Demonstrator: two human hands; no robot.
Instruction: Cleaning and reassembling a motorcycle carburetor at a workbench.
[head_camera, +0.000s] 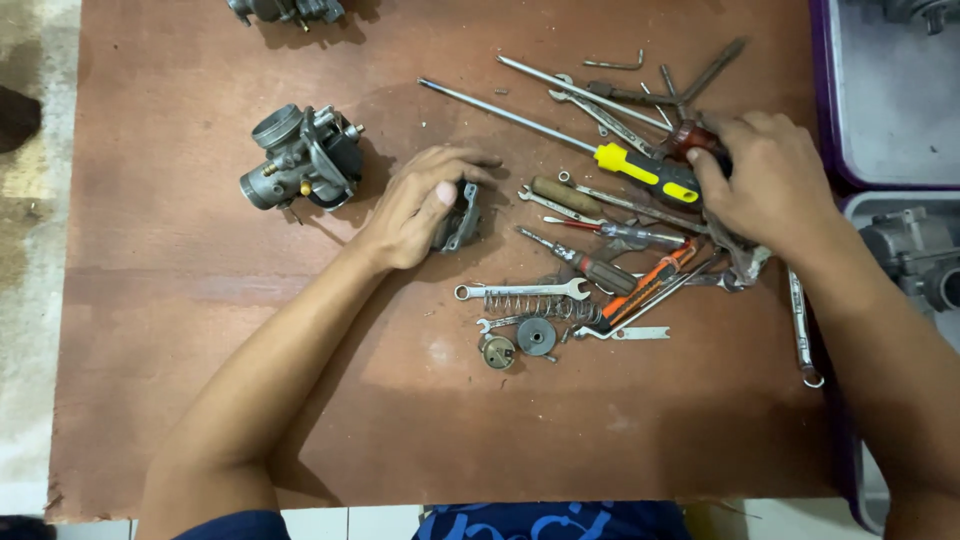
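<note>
Left hand (420, 205) cups a grey metal part (460, 215); right hand (765, 180) pinches a red-handled screwdriver (692, 137).

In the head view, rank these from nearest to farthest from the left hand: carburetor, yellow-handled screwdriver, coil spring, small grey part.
1. Small grey part: under the left hand.
2. Carburetor: just left.
3. Coil spring: lower right.
4. Yellow-handled screwdriver: far right.

grey metal part (462, 215) | on its side, mid-board | yellow-black screwdriver (640, 170) | lying flat, shaft pointing up-left
</note>
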